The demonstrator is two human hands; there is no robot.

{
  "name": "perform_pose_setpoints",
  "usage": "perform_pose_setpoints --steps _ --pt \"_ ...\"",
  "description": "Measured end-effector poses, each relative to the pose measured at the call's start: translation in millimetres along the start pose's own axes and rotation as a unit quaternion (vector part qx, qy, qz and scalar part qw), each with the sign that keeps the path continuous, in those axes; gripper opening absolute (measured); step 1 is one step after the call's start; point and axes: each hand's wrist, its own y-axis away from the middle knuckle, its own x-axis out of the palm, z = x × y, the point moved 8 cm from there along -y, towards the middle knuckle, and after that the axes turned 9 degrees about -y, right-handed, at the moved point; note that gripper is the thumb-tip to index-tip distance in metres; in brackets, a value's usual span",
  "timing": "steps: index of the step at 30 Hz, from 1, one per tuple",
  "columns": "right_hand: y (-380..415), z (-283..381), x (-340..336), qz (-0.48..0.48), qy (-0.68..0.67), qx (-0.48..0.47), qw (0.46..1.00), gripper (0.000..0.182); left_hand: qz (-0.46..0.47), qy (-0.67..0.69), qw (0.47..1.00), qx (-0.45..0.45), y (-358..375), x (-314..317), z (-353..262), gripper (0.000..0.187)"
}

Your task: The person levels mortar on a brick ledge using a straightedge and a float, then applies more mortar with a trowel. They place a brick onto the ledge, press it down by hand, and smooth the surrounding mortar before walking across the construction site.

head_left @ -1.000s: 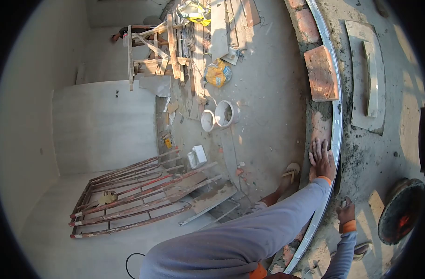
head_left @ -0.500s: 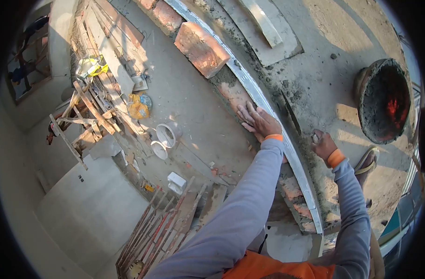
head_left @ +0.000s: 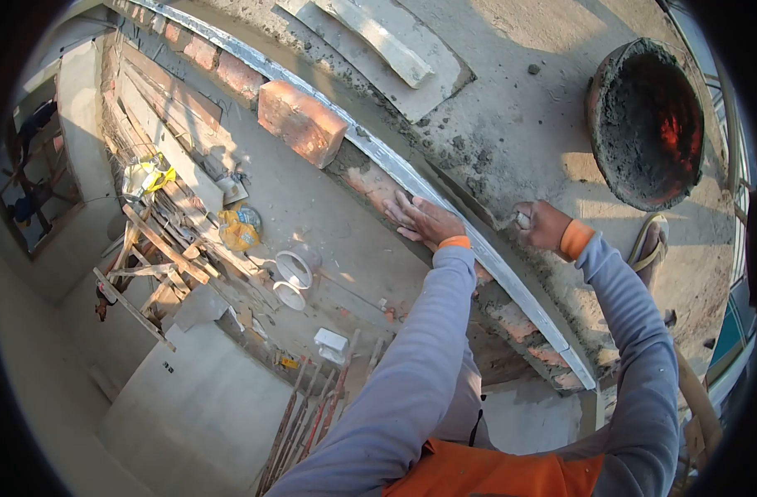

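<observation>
My left hand (head_left: pixel 428 219) lies with fingers stretched and slightly apart on the brick course (head_left: pixel 366 184), beside a long metal straightedge (head_left: pixel 527 302). In my right hand (head_left: pixel 544 226) is the handle of a trowel (head_left: pixel 468 199), gripped in closed fingers. The trowel's thin dark blade points up and left, close along the far side of the straightedge, over grey mortar (head_left: pixel 478 161). A single reddish brick (head_left: pixel 302 123) sits on top of the course, up and left of my left hand.
A round basin (head_left: pixel 595 112) with wet mortar stands at upper right, near a sandaled foot (head_left: pixel 652 242). Boards (head_left: pixel 378 45) lie on the slab above. Down on the left are stacked timber (head_left: pixel 159 248), white buckets (head_left: pixel 295 267) and long poles (head_left: pixel 312 414).
The view has shifted, so the basin and brick appear farther left and higher. The trowel blade now shows more broadly beside the straightedge. My left hand stays on the brick course.
</observation>
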Motion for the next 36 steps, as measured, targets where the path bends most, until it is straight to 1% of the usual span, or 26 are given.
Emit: perform_pose_setpoints --steps 2,4,5,6,7,8,10,13,14,17,19,20,21,22,23,24,26,27,28,29,30,31,32,33,35,36 --pt "-37 -12 -7 -0.034 0.062 0.019 0.997 0.033 -0.001 0.017 1.000 -0.013 0 1 1 0.050" --pt "-71 -1 -6 -0.005 0.073 0.033 0.997 0.030 -0.002 0.015 1.000 -0.005 -1 4 0 0.050" --pt "-80 1 -10 -0.014 0.060 0.037 0.997 0.030 -0.009 0.012 1.000 -0.007 -1 4 4 0.051" --pt "-85 6 -11 0.004 0.063 0.012 0.998 0.030 0.000 0.005 1.000 0.005 -2 10 8 0.051" --pt "-82 5 -6 0.023 0.066 -0.013 0.997 0.030 0.001 0.037 0.999 0.010 -2 15 12 0.051" --pt "-77 -1 -2 0.019 0.057 -0.010 0.998 0.030 -0.002 0.070 0.997 0.012 -3 17 15 0.051" --pt "-58 -3 7 0.054 0.033 -0.046 0.997 0.030 0.003 0.059 0.998 0.007 1 11 12 0.051" --pt "-8 5 -5 0.066 0.021 -0.045 0.997 0.033 -0.005 0.037 0.999 -0.003 -1 15 11 0.052" --pt "0 -8 -4 0.065 0.015 -0.046 0.997 0.033 0.001 0.080 0.997 -0.015 -4 18 14 0.053" --pt "21 -43 10 0.046 0.016 -0.028 0.998 0.033 0.010 0.082 0.996 -0.027 1 14 21 0.053" --pt "21 -59 9 -0.024 0.053 -0.003 0.998 0.035 0.009 0.012 0.999 -0.038 1 14 19 0.053" --pt "18 -56 19 -0.022 0.083 -0.005 0.996 0.036 0.010 0.094 0.995 -0.038 2 20 24 0.054" --pt "18 -55 25 -0.022 0.079 -0.004 0.997 0.036 0.012 0.091 0.995 -0.036 -2 35 43 0.054" --pt "20 -49 32 -0.005 0.088 -0.003 0.996 0.036 0.066 0.110 0.991 -0.048 -9 69 80 0.055" --pt "25 -43 36 0.013 0.099 -0.004 0.995 0.037 0.118 0.131 0.982 -0.062 -10 89 102 0.055" --pt "36 -39 36 0.012 0.099 -0.004 0.995 0.037 0.118 0.131 0.982 -0.061 -9 82 95 0.055" --pt "64 -34 36 0.048 0.125 0.011 0.991 0.035 0.021 -0.020 1.000 0.003 -6 38 48 0.056" --pt "73 -34 31 0.045 0.130 0.010 0.990 0.035 0.020 -0.015 1.000 0.003 -2 27 28 0.056" --pt "81 -35 27 0.034 0.128 0.022 0.991 0.034 0.011 -0.027 1.000 -0.009 1 16 16 0.049" --pt "84 -37 24 0.026 0.126 0.033 0.991 0.033 0.002 -0.040 0.999 -0.023 3 9 12 0.042" --pt "78 -39 22 0.011 0.086 0.046 0.995 0.032 0.000 -0.041 0.999 -0.027 2 14 20 0.042" --pt "63 -40 22 0.014 0.088 0.045 0.995 0.032 0.060 0.067 0.993 -0.072 1 37 43 0.048" --pt "42 -40 19 -0.013 0.104 0.040 0.994 0.033 0.118 0.174 0.971 -0.115 3 52 52 0.055" --pt "26 -40 17 -0.042 0.119 0.034 0.991 0.034 0.114 0.174 0.971 -0.116 3 55 57 0.055" --pt "3 -35 27 -0.046 0.132 0.004 0.990 0.033 0.048 0.023 0.998 -0.040 -5 48 59 0.052" --pt "-3 -30 34 -0.049 0.145 -0.023 0.988 0.032 0.047 0.019 0.998 -0.038 -7 57 71 0.052"
